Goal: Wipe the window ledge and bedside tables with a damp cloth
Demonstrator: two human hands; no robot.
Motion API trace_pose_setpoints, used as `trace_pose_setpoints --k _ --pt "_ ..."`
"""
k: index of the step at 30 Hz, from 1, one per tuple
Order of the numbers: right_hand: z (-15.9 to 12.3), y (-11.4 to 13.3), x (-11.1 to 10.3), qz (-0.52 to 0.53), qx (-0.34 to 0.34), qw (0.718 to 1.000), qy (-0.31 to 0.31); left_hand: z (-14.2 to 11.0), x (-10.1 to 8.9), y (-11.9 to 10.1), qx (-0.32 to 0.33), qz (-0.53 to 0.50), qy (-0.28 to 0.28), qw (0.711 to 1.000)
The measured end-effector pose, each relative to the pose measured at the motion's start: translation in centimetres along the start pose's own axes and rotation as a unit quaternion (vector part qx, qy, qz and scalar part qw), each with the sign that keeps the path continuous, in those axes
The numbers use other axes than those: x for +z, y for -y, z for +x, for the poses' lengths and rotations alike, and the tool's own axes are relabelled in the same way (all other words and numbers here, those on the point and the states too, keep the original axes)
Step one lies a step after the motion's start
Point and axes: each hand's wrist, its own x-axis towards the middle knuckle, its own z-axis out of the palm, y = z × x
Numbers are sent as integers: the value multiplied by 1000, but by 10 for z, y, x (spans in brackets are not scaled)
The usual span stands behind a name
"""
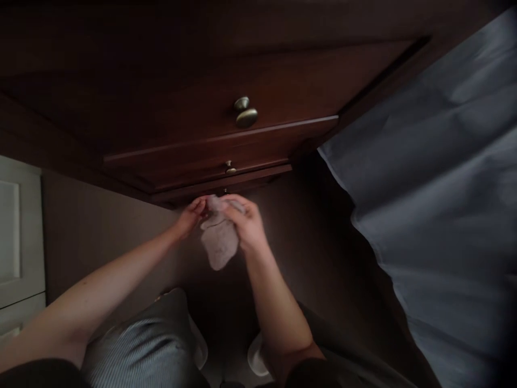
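A small pale sock [218, 241] hangs between my two hands, low in front of a dark wooden chest of drawers [194, 81]. My left hand [190, 214] pinches its top edge on the left. My right hand [247, 222] grips the top on the right, fingers closed over the fabric. The sock's toe end dangles downward toward me. Both forearms reach out from the bottom of the view.
Two round metal knobs [245, 112] [230, 168] stick out of the drawer fronts just above my hands. A bed with grey-blue sheet [436, 205] fills the right side. A white door panel [18, 237] stands at left. My striped trouser legs [141, 345] show below.
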Motion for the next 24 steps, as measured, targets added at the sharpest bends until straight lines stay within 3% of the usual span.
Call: trace_pose_setpoints --k 4,7,12,17,21,24 --pt "6 27 -56 81 -50 977 -192 -7 32 -41 -20 1 72 997" --pt "8 37 -82 83 -112 949 -284 -16 67 -74 13 -59 117 991" --pt "2 55 -102 19 -194 913 -359 -25 106 -106 19 -146 62 987" --pt "-16 82 -110 -93 -281 866 -402 -48 117 -99 1 -190 28 981" --pt "-30 98 -115 -203 -298 843 -398 -79 117 -73 13 -163 72 984" --pt "-30 109 -117 -302 -303 802 -418 -93 114 -58 19 -130 94 987"
